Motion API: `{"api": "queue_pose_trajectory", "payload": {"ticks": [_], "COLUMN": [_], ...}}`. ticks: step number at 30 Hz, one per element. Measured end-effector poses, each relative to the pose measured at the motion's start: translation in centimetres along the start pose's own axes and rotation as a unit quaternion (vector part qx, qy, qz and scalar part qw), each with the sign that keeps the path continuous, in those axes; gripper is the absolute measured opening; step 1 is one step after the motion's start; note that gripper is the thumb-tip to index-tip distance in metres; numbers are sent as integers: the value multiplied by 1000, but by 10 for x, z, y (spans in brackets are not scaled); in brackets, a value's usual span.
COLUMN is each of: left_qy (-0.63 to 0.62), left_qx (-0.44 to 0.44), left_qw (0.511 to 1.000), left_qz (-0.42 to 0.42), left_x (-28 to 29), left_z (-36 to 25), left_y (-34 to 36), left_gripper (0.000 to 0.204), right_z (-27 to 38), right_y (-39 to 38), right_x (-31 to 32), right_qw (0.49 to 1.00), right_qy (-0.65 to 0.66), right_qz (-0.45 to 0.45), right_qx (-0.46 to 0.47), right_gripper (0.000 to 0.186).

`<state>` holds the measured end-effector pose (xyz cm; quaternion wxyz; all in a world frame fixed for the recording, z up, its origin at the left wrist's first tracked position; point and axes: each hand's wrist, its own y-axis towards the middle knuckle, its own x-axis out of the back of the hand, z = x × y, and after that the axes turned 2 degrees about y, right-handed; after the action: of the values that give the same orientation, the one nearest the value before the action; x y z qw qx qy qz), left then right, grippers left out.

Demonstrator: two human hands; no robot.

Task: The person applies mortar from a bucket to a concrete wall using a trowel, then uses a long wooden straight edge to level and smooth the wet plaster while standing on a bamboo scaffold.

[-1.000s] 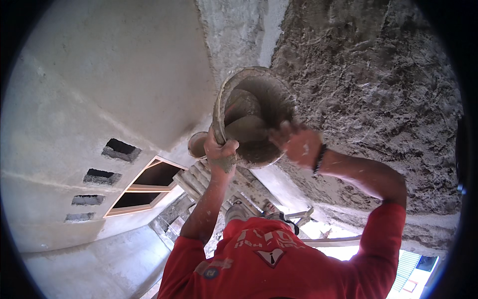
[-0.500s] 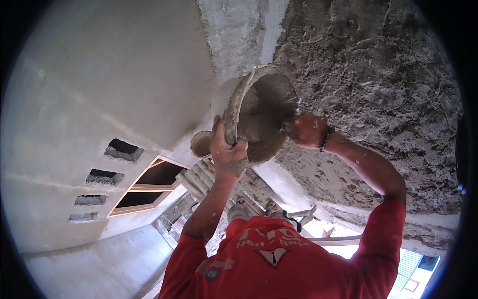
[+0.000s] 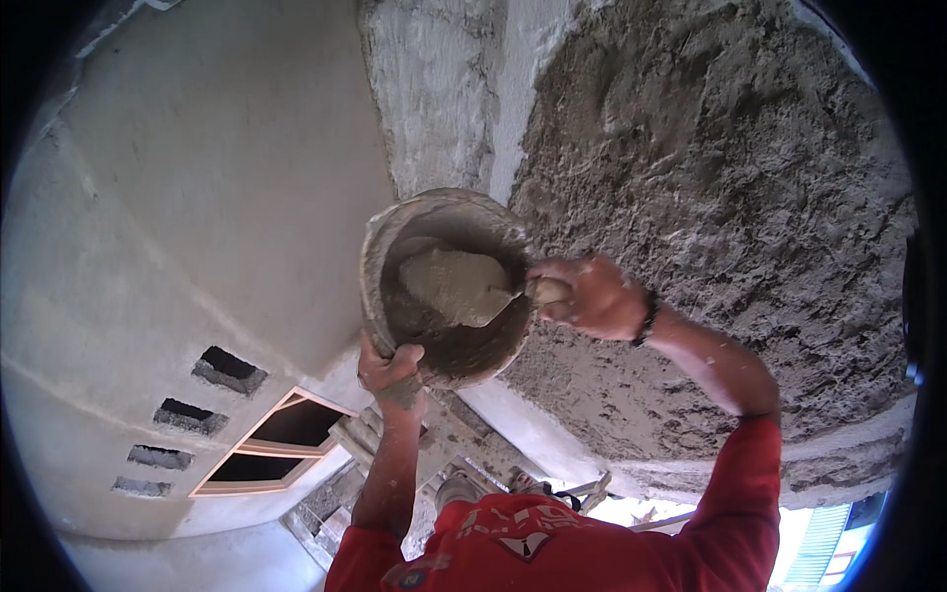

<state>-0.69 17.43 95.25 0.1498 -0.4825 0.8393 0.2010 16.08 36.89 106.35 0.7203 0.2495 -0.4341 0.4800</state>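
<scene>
A round, mortar-crusted bucket (image 3: pixel 373 286) is tilted so its mouth faces me. My left hand (image 3: pixel 392 370) grips its lower left rim, thumb over the edge. My right hand (image 3: pixel 592 296) is closed around the handle of a trowel (image 3: pixel 456 286) at the bucket's right rim. The trowel's blade lies inside the bucket's mouth, coated with wet grey mortar. More wet mortar (image 3: pixel 419 321) clings to the bucket's inside below the blade. Splashes of mortar dot both forearms.
Rough, wet mortar covers the wall (image 3: pixel 710 217) close on my right. A smoother plastered wall (image 3: pixel 227 178) stands on the left, with several rectangular holes and a wooden window frame (image 3: pixel 318 453). Wooden planks (image 3: pixel 483 444) lie below, near my feet.
The bucket has moved left and lower, and its mouth faces me more. The trowel blade, hidden before, now shows with mortar on it. Both hands have shifted with the bucket.
</scene>
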Motion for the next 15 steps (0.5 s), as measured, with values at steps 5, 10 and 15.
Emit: {"api": "queue_pose_trajectory", "payload": {"ticks": [5,10,15], "left_qy": [-23,-28,0], "left_qx": [6,18,46], "left_qw": [999,998,998], "left_qz": [-31,-46,-38], "left_x": [15,20,16], "left_z": [-8,-19,-14], "left_y": [4,0,-8], "left_gripper": [52,52,51], "right_z": [48,73,29], "right_y": [-27,-46,-12], "right_x": [92,148,182], "right_qw": [997,991,985], "right_qy": [-10,67,14], "right_qz": [1,2,-158], "right_qx": [78,117,-60], "right_gripper": [42,36,34]}}
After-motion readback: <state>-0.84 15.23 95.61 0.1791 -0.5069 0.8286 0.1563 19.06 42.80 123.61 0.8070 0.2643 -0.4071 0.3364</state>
